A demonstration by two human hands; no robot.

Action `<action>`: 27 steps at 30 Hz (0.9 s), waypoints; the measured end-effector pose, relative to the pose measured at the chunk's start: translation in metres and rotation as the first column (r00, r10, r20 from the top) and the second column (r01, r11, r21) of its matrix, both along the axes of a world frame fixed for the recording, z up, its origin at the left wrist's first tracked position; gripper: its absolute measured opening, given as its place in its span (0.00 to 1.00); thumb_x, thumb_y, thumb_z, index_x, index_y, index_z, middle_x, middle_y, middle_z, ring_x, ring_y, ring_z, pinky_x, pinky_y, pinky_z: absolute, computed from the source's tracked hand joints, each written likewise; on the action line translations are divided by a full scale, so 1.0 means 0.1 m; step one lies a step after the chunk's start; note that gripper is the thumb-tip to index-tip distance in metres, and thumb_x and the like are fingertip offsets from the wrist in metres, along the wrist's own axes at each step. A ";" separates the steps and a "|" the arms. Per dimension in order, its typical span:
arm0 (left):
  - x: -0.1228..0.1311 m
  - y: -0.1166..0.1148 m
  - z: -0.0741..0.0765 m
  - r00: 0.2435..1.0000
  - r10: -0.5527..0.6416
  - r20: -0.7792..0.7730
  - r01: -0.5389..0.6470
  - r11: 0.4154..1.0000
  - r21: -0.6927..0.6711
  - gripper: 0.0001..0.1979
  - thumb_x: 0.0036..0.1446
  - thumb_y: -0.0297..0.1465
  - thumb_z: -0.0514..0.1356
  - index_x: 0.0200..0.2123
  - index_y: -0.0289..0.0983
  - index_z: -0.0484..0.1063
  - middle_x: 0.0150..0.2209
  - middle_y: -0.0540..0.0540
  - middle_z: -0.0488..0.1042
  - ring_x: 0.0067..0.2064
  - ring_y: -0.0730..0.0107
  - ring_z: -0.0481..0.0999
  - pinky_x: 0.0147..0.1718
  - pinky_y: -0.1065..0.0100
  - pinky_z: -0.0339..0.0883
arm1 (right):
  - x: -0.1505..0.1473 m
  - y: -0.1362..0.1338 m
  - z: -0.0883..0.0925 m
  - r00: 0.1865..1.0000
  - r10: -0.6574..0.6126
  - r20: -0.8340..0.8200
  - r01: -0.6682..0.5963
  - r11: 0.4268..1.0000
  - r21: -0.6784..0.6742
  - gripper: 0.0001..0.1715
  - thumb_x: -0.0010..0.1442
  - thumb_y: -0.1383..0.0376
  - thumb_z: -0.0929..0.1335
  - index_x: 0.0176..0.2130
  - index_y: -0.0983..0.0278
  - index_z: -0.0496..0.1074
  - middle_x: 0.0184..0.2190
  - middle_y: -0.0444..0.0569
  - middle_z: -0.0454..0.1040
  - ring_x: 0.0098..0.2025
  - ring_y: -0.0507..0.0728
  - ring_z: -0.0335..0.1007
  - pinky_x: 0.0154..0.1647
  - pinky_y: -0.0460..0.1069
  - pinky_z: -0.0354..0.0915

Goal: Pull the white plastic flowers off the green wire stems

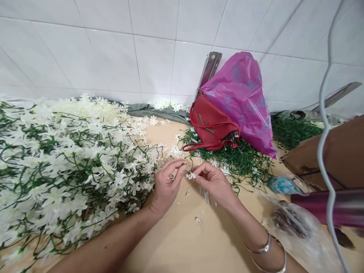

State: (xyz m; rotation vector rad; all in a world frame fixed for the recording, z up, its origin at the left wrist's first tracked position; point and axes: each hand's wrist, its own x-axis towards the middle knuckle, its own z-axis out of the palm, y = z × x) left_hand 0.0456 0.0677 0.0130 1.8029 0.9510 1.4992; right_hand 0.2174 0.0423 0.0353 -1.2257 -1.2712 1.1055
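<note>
My left hand (167, 184) pinches a thin green stem (191, 163) between thumb and forefinger, near the middle of the table (176, 242). Close beside it, my right hand (213, 182) has its fingertips closed on a small white flower (191, 175). The two hands are a short gap apart. A large heap of white flowers with green stems (79, 163) lies to the left, reaching up to my left hand. Small white pieces (199, 222) are scattered on the table below and between the hands.
Behind my right hand, a red bag (213, 121) and a purple plastic bag (241, 98) rest on green stems (244, 161). At the right are a brown box (332, 155), a dark pink cylinder (347, 206), clear plastic (304, 231) and a hanging grey cable (321, 148). A tiled wall (153, 60) stands behind.
</note>
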 end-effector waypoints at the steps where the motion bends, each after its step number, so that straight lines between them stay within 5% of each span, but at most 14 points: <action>1: 0.00 -0.02 0.02 1.000 -0.024 0.015 0.025 0.999 -0.023 0.10 0.70 0.31 0.58 0.45 0.38 0.80 0.44 0.42 0.84 0.48 0.64 0.82 0.52 0.62 0.74 | 0.00 -0.03 0.00 1.000 0.002 -0.006 -0.002 1.000 0.000 0.16 0.52 0.53 0.79 0.29 0.60 0.76 0.36 0.49 0.82 0.41 0.59 0.78 0.47 0.54 0.70; 5: -0.01 -0.07 0.03 0.990 -0.105 0.093 0.115 0.987 -0.114 0.11 0.70 0.32 0.59 0.50 0.37 0.79 0.38 0.45 0.84 0.42 0.67 0.83 0.48 0.65 0.74 | 0.10 -0.11 0.09 0.993 -0.120 0.022 0.119 0.993 0.024 0.14 0.52 0.55 0.79 0.29 0.60 0.77 0.43 0.51 0.82 0.46 0.60 0.77 0.51 0.56 0.68; 8: -0.02 -0.09 -0.02 0.963 -0.159 0.216 0.208 0.951 -0.228 0.13 0.68 0.36 0.63 0.51 0.37 0.78 0.37 0.45 0.84 0.40 0.67 0.84 0.45 0.65 0.76 | 0.17 -0.14 0.20 0.978 -0.201 0.058 0.200 0.979 0.029 0.13 0.53 0.56 0.79 0.32 0.60 0.78 0.34 0.47 0.80 0.37 0.57 0.74 0.43 0.53 0.68; 14: -0.08 -0.08 -0.05 0.957 -0.212 0.199 0.263 0.925 -0.275 0.10 0.68 0.36 0.63 0.46 0.38 0.80 0.37 0.45 0.83 0.39 0.68 0.82 0.43 0.66 0.76 | 0.09 -0.16 0.35 0.997 -0.038 0.074 0.038 0.999 0.012 0.14 0.58 0.53 0.77 0.34 0.60 0.78 0.28 0.44 0.75 0.31 0.55 0.67 0.36 0.51 0.64; 27: -0.08 -0.08 0.04 0.976 -0.206 -0.067 0.199 0.975 -0.100 0.05 0.68 0.28 0.61 0.43 0.40 0.78 0.40 0.46 0.81 0.43 0.67 0.79 0.44 0.65 0.72 | 0.04 -0.16 0.00 0.994 -0.058 -0.091 0.048 0.993 -0.109 0.16 0.59 0.51 0.77 0.34 0.60 0.78 0.27 0.42 0.72 0.30 0.53 0.64 0.35 0.48 0.61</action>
